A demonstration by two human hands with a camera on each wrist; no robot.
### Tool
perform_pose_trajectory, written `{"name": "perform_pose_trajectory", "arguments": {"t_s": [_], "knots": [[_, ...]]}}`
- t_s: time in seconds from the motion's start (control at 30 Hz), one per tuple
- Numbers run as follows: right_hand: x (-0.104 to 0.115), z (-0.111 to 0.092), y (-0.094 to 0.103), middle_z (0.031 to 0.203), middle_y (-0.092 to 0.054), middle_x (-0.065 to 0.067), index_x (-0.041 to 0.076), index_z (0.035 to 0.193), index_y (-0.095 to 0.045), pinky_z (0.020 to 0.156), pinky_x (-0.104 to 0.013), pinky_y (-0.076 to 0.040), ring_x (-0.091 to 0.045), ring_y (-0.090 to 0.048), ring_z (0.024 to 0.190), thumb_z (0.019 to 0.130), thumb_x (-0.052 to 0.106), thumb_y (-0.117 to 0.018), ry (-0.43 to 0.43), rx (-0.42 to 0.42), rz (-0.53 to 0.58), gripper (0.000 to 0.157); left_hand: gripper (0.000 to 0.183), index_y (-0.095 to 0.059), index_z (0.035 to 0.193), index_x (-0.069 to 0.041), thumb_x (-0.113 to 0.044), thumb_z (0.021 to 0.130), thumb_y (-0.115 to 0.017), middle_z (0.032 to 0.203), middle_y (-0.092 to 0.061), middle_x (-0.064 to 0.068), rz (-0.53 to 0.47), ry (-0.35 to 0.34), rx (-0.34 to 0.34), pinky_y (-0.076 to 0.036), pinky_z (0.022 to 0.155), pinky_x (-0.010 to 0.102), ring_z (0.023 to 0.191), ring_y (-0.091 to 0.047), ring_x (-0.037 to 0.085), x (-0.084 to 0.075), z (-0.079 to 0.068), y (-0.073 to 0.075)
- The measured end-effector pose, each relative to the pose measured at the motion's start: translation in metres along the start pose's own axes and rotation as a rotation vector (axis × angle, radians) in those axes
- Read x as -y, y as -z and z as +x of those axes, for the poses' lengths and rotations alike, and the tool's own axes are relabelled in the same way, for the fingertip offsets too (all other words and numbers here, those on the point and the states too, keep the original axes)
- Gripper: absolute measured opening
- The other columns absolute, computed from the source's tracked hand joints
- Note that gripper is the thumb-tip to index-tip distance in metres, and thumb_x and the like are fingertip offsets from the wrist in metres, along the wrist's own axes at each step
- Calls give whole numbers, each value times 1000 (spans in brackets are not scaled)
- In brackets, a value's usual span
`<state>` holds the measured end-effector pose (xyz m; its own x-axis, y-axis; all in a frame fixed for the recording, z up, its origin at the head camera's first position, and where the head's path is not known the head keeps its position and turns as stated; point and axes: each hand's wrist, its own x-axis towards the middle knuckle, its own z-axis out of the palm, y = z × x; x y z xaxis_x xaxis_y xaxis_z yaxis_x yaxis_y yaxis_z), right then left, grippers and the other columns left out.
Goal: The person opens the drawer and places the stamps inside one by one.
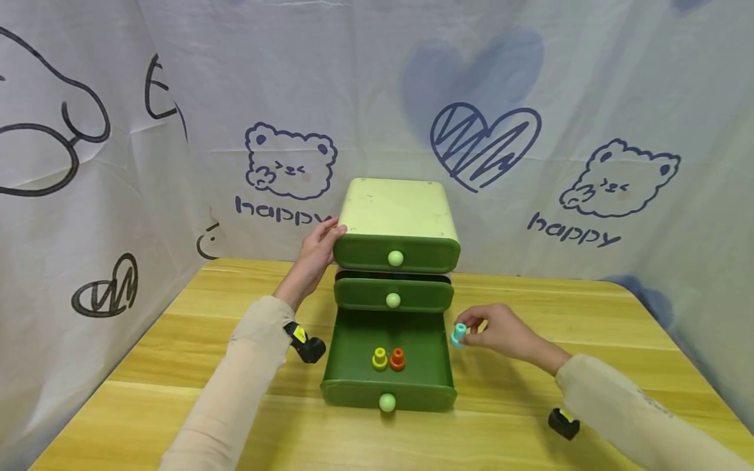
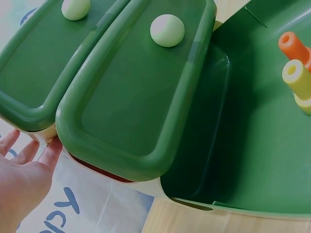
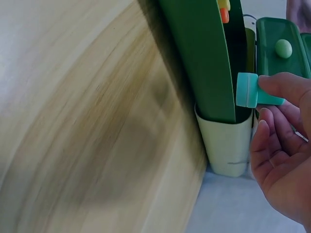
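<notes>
A small drawer cabinet [image 1: 400, 209] with a pale yellow top and green drawer fronts stands on the table. Its bottom drawer [image 1: 353, 340] is pulled far out, and a yellow peg [image 1: 379, 359] and an orange peg [image 1: 397, 359] stand side by side in it. My left hand [image 1: 318, 252] rests against the cabinet's left side near the top drawer, fingertips touching the wall in the left wrist view. Just right of the open drawer, my right hand [image 1: 497, 332] pinches a turquoise peg [image 3: 248, 91] between thumb and fingers, at about the height of the drawer wall.
The middle drawer [image 1: 365, 294] sticks out slightly; the top drawer [image 1: 365, 254] looks closed. Each drawer has a round pale green knob [image 1: 387, 402]. Behind the wooden table [image 1: 530, 392] hangs a white printed cloth [image 1: 377, 85], which also runs along both sides.
</notes>
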<state>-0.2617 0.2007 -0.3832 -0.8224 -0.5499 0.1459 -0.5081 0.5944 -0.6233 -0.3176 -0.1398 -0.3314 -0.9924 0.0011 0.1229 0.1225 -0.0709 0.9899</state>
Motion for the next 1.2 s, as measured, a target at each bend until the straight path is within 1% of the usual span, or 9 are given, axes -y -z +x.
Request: {"name": "perform_pose_trajectory", "arguments": {"t_s": [0.13, 0.33, 0.4, 0.5, 0.73, 1.07, 1.2], "knots": [[6, 4, -1, 81, -63, 6, 5, 96, -72, 63, -27, -48, -11, -56, 75, 81, 8, -75, 20, 23, 1, 16, 63, -32, 149, -2, -26, 95, -54, 146, -37, 18, -8, -5, 0, -40, 106, 36, 130, -42, 29, 1, 0, 0], [12, 11, -6, 82, -63, 6, 3, 97, -68, 63, -26, -50, -9, -57, 73, 81, 5, -74, 112, 63, 12, 17, 64, -31, 149, -2, -27, 94, -54, 147, -36, 17, -3, -13, 7, -39, 107, 38, 131, -41, 29, 2, 0, 1], [14, 13, -9, 81, -63, 6, 3, 97, -67, 63, -26, -50, -8, -57, 72, 81, 5, -75, 131, 82, 11, 18, 64, -31, 149, -2, -27, 95, -54, 147, -36, 17, -2, -11, 11, -38, 107, 37, 131, -41, 29, 2, 1, 1], [16, 17, -13, 81, -64, 7, 2, 97, -67, 63, -25, -50, -7, -57, 72, 80, 5, -75, 132, 118, 17, 19, 63, -32, 148, -1, -26, 95, -54, 146, -37, 18, -7, -10, 20, -38, 108, 38, 130, -41, 29, 2, 2, 0], [19, 26, -23, 77, -61, 6, 6, 91, -65, 62, -25, -51, -8, -55, 69, 76, 0, -76, 77, 200, 37, 19, 62, -33, 148, -2, -27, 95, -54, 146, -38, 17, -5, -12, 26, -38, 108, 39, 129, -42, 30, 3, 2, 0], [23, 35, -27, 75, -60, 6, 9, 86, -66, 60, -24, -51, -8, -55, 69, 74, 1, -79, 55, 282, 26, 20, 62, -33, 148, -3, -28, 95, -54, 147, -37, 17, 0, -9, 23, -38, 107, 37, 130, -42, 29, 3, 2, 2], [24, 39, -30, 73, -60, 8, 10, 85, -66, 60, -23, -50, -7, -54, 68, 73, 4, -81, 65, 311, 16, 20, 63, -33, 148, -3, -28, 94, -54, 147, -37, 16, 4, -14, 13, -39, 107, 37, 131, -41, 28, 4, 2, 4]]}}
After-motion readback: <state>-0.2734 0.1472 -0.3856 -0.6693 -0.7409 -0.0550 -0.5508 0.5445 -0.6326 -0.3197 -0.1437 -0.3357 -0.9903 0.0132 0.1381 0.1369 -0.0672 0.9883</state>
